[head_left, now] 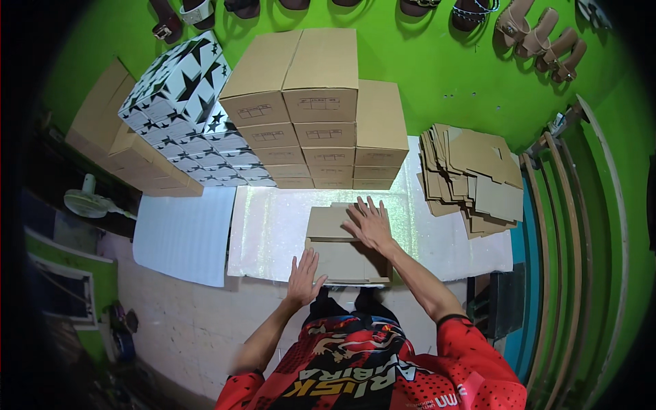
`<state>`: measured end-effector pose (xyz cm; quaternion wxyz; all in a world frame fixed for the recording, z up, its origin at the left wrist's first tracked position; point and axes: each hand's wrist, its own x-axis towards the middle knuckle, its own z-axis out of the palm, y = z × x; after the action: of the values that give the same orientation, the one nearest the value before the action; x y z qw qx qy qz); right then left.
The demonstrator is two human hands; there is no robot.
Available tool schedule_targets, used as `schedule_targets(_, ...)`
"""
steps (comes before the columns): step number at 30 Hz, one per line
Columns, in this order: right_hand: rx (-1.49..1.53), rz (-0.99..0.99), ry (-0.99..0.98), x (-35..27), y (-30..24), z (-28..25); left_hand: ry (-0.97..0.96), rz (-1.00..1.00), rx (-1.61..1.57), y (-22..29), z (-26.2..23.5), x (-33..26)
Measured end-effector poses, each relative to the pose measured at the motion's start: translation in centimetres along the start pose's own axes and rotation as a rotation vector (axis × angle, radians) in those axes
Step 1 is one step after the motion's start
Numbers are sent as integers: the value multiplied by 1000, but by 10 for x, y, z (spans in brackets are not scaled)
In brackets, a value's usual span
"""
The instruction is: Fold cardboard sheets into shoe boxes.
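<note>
A brown cardboard box [338, 261], partly folded, lies at the table's front edge before me, its far flap raised or spread toward the back. My right hand [370, 224] rests with spread fingers on the far right part of the cardboard. At the near left side, my left hand [304, 277] has its fingers stretched out beside the box's left edge; whether it touches the edge I cannot tell. Neither hand grips anything.
Stacked closed brown boxes [321, 106] stand at the back, with star-patterned white boxes [179, 89] left of them. Flat cardboard blanks [482, 164] pile up at the right. Sandals [516, 27] hang on the green wall. A fan [89, 198] stands far left, wooden rails [570, 205] far right.
</note>
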<state>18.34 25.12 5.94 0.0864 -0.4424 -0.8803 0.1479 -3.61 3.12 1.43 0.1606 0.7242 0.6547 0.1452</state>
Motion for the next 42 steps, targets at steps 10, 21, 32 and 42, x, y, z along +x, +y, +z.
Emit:
schedule_targets(10, -82, 68, -237, 58, 0, 35, -14, -34, 46, 7, -5, -1)
schedule_targets(21, -116, -52, 289, 45, -25, -23, 27, -57, 83, 12, -2, 0)
schedule_targets(32, -79, -85, 191, -91, -83, -65, 96, -186, -245, 5, 12, -2)
schedule_targets(42, 17, -147, 139, -156, -57, 4, 187, -83, -170, -16, 12, -32)
